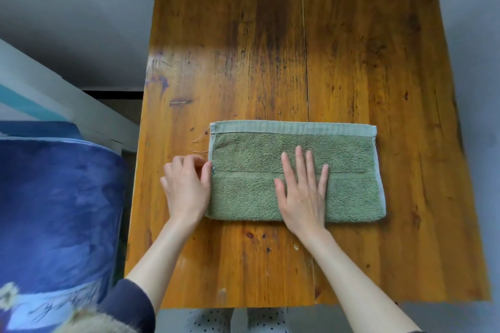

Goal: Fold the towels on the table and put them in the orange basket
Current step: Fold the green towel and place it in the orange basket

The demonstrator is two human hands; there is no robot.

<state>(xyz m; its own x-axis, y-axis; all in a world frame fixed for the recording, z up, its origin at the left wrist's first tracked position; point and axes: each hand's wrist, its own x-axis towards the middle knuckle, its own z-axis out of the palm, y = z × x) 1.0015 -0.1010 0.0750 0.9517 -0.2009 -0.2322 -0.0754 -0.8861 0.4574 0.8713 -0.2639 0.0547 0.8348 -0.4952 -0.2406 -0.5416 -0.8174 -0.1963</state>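
A green towel point(351, 159), folded into a flat rectangle, lies on the wooden table point(270, 48) toward its near half. My right hand point(303, 192) lies flat on the towel's middle with straight, spread fingers pressing down. At the towel's left edge my left hand point(186, 186) has curled fingers that pinch the edge. No orange basket is in view.
A blue patterned blanket or cushion point(54, 211) fills the left side, close to the table's left edge. A white and teal slanted surface point(40, 89) sits behind it. Grey floor surrounds the table's far and right sides.
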